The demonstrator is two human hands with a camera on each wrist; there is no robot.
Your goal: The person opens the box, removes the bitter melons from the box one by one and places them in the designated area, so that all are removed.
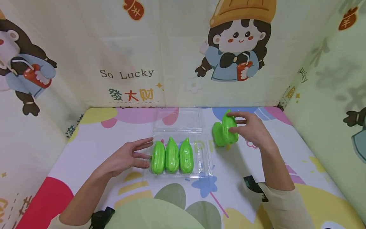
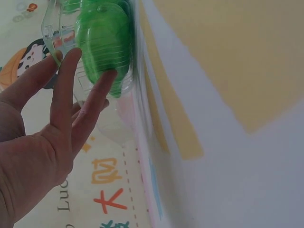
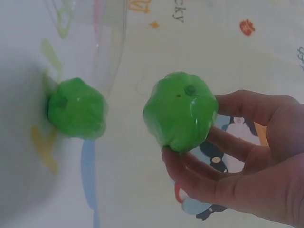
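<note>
Free room lies in the right part of the clear tray (image 1: 201, 159); three green vegetables (image 1: 172, 156) occupy the left, bordered by the left hand (image 1: 128, 157). Between tray and held vegetable (image 1: 227, 122), a loose vegetable (image 1: 218, 135) obstructs a low leftward path; the near table (image 1: 231, 184) leaves open passage.

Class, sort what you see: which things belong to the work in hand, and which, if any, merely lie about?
Part of the work, it seems:
right hand, holding a green piece
loose green piece nearby
three green pieces in the clear container
left hand beside it

Just surroundings:
patterned tablecloth
printed backdrop
</note>
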